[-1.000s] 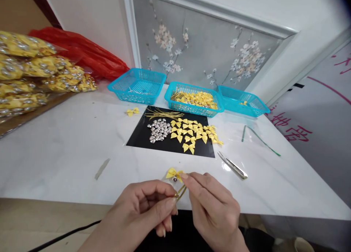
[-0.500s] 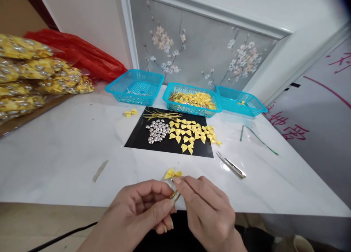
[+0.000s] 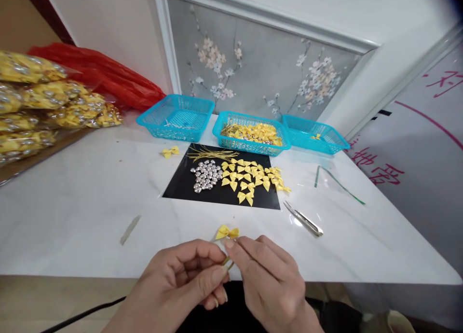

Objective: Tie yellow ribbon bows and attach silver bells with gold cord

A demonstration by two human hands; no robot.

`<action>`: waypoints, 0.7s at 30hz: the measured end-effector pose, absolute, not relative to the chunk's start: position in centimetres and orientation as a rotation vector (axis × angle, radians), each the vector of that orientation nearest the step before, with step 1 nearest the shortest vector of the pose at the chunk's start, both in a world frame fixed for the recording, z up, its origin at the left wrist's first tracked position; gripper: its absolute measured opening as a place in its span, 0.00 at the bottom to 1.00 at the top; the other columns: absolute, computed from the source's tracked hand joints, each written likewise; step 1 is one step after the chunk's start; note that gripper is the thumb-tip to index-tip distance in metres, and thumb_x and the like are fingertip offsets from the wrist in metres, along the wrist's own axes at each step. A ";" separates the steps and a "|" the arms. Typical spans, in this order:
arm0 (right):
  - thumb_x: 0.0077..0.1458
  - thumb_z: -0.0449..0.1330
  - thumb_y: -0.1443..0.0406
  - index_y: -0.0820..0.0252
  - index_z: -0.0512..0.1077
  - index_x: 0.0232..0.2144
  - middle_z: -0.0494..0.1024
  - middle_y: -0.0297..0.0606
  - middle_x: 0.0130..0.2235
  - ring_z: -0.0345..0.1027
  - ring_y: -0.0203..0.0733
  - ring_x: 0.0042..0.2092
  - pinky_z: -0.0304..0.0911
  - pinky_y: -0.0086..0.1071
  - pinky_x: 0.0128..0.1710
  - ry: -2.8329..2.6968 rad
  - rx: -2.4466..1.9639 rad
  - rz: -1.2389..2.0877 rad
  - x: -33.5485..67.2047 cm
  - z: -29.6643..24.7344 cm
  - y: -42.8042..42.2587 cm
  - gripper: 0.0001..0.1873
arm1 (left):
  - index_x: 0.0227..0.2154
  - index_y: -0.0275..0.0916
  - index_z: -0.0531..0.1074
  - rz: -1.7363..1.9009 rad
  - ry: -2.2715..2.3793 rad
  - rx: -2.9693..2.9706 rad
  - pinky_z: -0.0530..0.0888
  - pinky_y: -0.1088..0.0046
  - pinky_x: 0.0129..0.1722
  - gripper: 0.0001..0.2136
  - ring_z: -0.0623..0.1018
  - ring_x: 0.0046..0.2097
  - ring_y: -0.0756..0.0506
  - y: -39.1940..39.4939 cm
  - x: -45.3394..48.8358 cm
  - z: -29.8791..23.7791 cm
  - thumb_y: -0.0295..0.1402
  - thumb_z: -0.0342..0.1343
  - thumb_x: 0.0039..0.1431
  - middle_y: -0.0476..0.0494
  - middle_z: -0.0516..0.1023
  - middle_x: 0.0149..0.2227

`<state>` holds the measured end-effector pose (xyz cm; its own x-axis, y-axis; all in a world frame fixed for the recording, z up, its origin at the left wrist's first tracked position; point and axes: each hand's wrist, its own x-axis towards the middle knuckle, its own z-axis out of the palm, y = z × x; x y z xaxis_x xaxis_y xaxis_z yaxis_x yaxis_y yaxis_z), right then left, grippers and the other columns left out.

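Observation:
My left hand [image 3: 195, 275] is closed, thumb and index finger pinching a short gold cord [image 3: 227, 261] near the table's front edge. The cord bends up toward my right hand [image 3: 269, 275], whose thumb and fingertips press together on its upper part. Just past those fingertips sits a yellow ribbon bow [image 3: 227, 232]. My right fingers hide where the bow and cord meet. Beyond the hands, a black mat [image 3: 177, 186] bears silver heart-shaped beads [image 3: 207, 175], loose gold cords [image 3: 210, 153] and several yellow bows [image 3: 246, 198].
Small metal snips [image 3: 303, 219] lie right of the mat, near a green strip [image 3: 340, 184]. Three blue baskets stand behind: left basket [image 3: 144, 119], filled middle basket [image 3: 287, 142], right basket [image 3: 342, 142]. Bagged bows [image 3: 54, 94] and a red bag [image 3: 104, 75] are at left.
The view has shifted slightly. My right fingertips have moved a little left, closer over the cord below the bow, and a shiny bit seen there before is now covered.

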<state>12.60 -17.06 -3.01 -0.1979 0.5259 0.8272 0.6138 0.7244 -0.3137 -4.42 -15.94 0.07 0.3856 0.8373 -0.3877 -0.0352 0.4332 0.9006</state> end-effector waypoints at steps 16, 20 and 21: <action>0.57 0.54 0.78 0.58 0.70 0.52 0.77 0.41 0.43 0.72 0.38 0.39 0.73 0.32 0.38 -1.851 -0.875 0.375 12.9 -1.7 -17.2 0.23 | 0.33 0.41 0.77 0.775 0.992 0.863 0.66 0.80 0.25 0.09 0.69 0.25 0.52 -16.3 -3.9 0.4 0.34 0.67 0.48 0.53 0.74 0.21; 0.57 0.54 0.78 0.57 0.73 0.47 0.78 0.39 0.42 0.72 0.36 0.38 0.72 0.30 0.36 -1.839 -0.836 0.461 13.3 -1.7 -17.0 0.20 | 0.34 0.41 0.75 0.715 0.950 0.799 0.65 0.81 0.25 0.10 0.70 0.25 0.53 -16.2 -4.1 0.5 0.34 0.67 0.48 0.53 0.74 0.22; 0.56 0.55 0.78 0.58 0.75 0.45 0.79 0.38 0.41 0.72 0.35 0.36 0.72 0.30 0.34 -1.844 -0.824 0.425 13.3 -1.7 -16.9 0.18 | 0.33 0.41 0.74 0.702 0.935 0.773 0.65 0.82 0.24 0.10 0.70 0.25 0.53 -16.2 -4.2 0.4 0.34 0.67 0.48 0.53 0.73 0.22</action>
